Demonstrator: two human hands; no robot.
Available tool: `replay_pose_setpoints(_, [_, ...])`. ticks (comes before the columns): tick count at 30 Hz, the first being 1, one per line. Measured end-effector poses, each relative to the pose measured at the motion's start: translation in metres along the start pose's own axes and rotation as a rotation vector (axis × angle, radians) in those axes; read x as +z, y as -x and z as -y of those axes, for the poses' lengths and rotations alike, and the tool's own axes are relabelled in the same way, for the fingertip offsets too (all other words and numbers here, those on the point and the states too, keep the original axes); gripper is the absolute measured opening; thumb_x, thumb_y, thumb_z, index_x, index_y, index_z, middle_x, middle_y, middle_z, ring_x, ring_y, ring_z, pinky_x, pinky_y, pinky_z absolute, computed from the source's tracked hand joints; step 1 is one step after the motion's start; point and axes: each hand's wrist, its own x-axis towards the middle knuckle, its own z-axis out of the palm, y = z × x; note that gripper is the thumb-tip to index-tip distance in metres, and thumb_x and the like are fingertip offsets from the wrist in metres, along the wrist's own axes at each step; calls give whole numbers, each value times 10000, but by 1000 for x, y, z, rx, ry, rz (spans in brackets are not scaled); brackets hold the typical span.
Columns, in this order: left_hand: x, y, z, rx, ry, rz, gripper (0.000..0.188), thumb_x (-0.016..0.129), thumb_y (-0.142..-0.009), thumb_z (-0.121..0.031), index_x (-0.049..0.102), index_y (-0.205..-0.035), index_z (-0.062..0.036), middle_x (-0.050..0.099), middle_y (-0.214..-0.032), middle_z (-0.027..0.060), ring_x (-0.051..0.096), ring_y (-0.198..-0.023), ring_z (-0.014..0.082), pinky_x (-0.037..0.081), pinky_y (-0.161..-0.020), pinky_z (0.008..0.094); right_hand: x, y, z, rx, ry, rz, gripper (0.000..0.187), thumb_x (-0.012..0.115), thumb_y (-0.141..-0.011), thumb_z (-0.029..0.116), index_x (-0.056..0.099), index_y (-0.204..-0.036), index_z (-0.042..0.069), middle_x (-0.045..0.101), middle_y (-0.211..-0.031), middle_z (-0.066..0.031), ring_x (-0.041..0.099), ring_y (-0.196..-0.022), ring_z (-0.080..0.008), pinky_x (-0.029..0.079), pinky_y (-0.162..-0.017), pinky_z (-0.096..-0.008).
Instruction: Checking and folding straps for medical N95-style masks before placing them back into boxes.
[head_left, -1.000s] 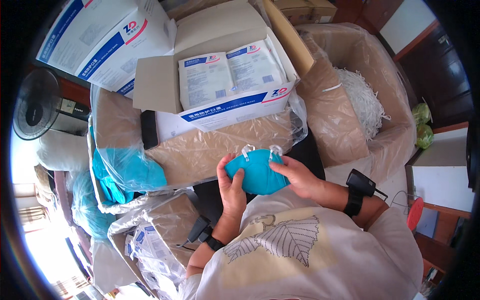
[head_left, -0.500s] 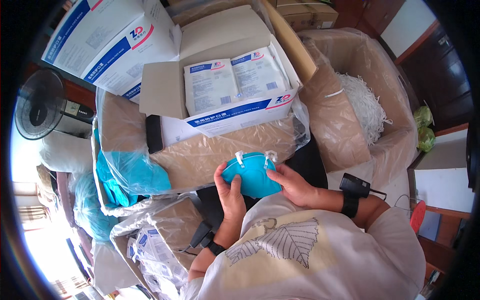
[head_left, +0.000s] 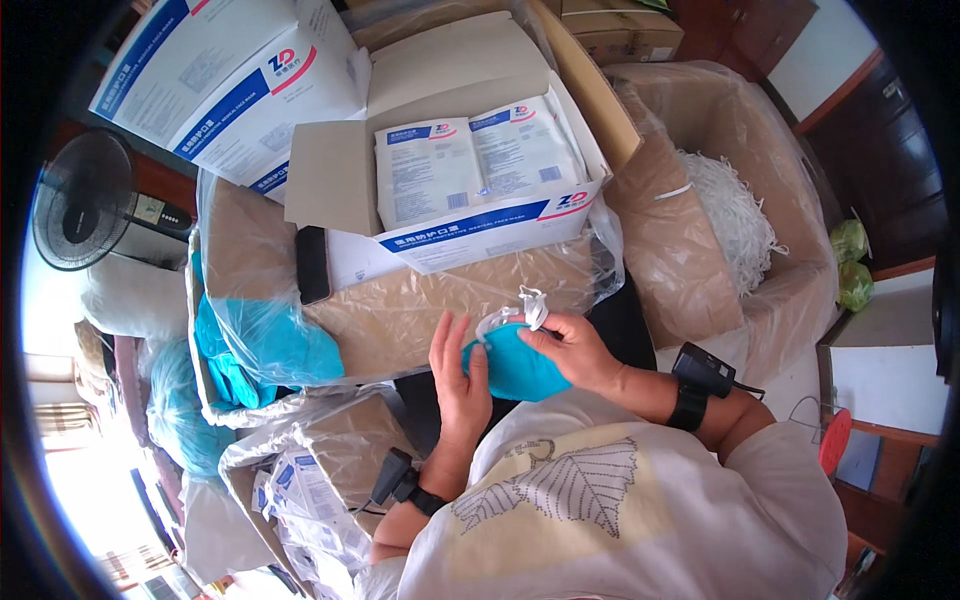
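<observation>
My left hand (head_left: 462, 375) is flat and open against the left side of the teal mask (head_left: 515, 362), fingers spread and pointing far, palm pressed to the fabric. My right hand (head_left: 568, 348) is clamped on the mask's right and far edge, thumb and fingers pinched where the white straps (head_left: 522, 305) bunch up above it. The mask sits between both hands, just above my lap, near the front edge of the plastic-lined carton (head_left: 400, 310). That carton holds a pile of teal masks (head_left: 265, 345) at its left end. On top of it, farther away, rests an open white box (head_left: 470, 215) with flat white packets (head_left: 470, 165) inside. To the right, a second lined carton (head_left: 690, 250) contains a heap of white straps (head_left: 735, 215). A fan (head_left: 85, 200) stands at far left.
</observation>
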Motion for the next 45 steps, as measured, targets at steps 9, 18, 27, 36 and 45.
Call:
replay_pose_setpoints(9, [15, -13, -2, -207, 168, 298, 304, 364, -932, -282, 550, -958, -41, 591, -814, 167, 569, -728, 316, 438, -646, 364, 13, -3, 8, 62, -186, -119, 261, 495, -896, 216, 565, -1010, -8, 579, -832, -35, 510, -756, -69, 420, -688, -220])
replay_pose_setpoints(18, [7, -14, 35, -129, -92, 153, 262, 396, -894, -243, 533, -843, -25, 568, -707, 189, 553, -671, 376, 434, -600, 423, 21, -9, 36, -313, 198, 234, 194, 450, -911, 190, 524, -966, 19, 566, -848, -74, 536, -781, -156, 420, -711, -275])
replay_pose_setpoints(27, [-2, 11, 126, -318, -407, 86, 198, 433, -861, -233, 502, -773, -69, 548, -708, 97, 538, -677, 259, 432, -598, 370, 14, 16, 69, -557, 393, 442, 132, 577, -820, 158, 542, -830, 31, 532, -710, -112, 515, -623, -284, 414, -576, -349])
replay_pose_setpoints(36, [-58, -24, 67, -496, 1881, 5, 248, 368, -917, -304, 431, -759, -123, 345, -659, -2, 344, -612, 149, 348, -649, 289, -23, -34, 60, 17, 169, 51, 272, 550, -856, 272, 516, -899, 5, 569, -749, -71, 561, -697, -133, 427, -601, -279])
replay_pose_setpoints(45, [-34, -25, 17, -504, 1913, 189, 309, 275, -942, -342, 435, -783, -131, 296, -1365, 154, 305, -1250, 257, 264, -1001, 464, 38, -50, 60, -344, 687, 370, 411, 671, -717, 318, 514, -971, 36, 536, -913, -119, 543, -877, -301, 453, -728, -368])
